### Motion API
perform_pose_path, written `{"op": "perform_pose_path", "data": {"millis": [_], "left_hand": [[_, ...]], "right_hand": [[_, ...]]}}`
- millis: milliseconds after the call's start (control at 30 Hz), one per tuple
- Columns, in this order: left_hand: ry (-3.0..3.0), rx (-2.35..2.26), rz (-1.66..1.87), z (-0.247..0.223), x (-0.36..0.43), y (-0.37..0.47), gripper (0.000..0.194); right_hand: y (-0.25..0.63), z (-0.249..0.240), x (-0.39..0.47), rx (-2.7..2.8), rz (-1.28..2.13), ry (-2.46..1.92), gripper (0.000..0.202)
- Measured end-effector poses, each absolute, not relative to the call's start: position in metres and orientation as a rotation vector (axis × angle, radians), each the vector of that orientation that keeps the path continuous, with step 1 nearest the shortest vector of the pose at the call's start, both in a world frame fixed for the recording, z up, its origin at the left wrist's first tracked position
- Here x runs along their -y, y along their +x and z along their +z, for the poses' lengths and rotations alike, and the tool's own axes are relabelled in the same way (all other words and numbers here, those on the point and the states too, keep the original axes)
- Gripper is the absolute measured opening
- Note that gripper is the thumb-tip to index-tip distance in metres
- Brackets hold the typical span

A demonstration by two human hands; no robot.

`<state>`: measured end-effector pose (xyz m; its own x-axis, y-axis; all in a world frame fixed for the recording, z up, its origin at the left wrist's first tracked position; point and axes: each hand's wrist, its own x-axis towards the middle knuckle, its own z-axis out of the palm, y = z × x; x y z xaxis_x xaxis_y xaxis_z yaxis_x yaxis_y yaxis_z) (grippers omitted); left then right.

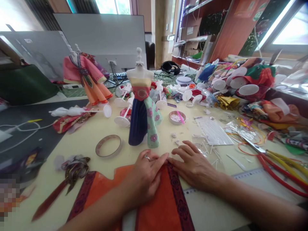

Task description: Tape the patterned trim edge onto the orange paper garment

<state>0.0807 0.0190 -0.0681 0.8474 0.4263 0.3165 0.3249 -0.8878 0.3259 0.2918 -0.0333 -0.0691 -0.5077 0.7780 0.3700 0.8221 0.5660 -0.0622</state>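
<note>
An orange cloth piece (154, 205) with dark red patterned trim lies flat at the table's front. My left hand (148, 176), a ring on one finger, rests on it with the fingers closed at the top edge by the trim. From the other side, my right hand (194, 165) pinches the same trimmed corner, its other fingers raised and slightly spread. The fingertips of both hands almost meet there and partly hide the corner. Just beyond them stands a small dress form (140, 83) wearing a navy and mint floral skirt.
Red-and-yellow-handled scissors (279, 160) lie right, near a clear ruler (252, 175). A tape roll (103, 146) and dark ribbon bundle (75, 168) sit left. A small bowl (177, 117), bead strips and a white sheet (214, 131) lie beyond. Cloth piles and figures line the back.
</note>
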Motion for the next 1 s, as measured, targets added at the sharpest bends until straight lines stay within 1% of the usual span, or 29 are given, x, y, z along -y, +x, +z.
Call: {"op": "perform_pose_path", "data": {"millis": [500,733,900,1000], "left_hand": [[2.762,-0.552,0.639,-0.0717,-0.0195,0.0807,0.060],[2.755,-0.610,0.618,-0.0719,-0.0197,0.0798,0.055],[2.710,-0.540,0.618,-0.0692,-0.0195,0.0803,0.059],[2.713,-0.545,0.623,-0.0689,-0.0197,0.0809,0.058]], "right_hand": [[0.2935,-0.0687,0.0323,2.470,-0.181,-1.258,0.020],[0.2938,-0.0709,0.0317,2.464,-0.170,-1.286,0.019],[0.2995,-0.0704,0.0314,2.401,-0.208,-1.276,0.017],[0.3003,-0.0692,0.0323,2.397,-0.201,-1.259,0.018]]}}
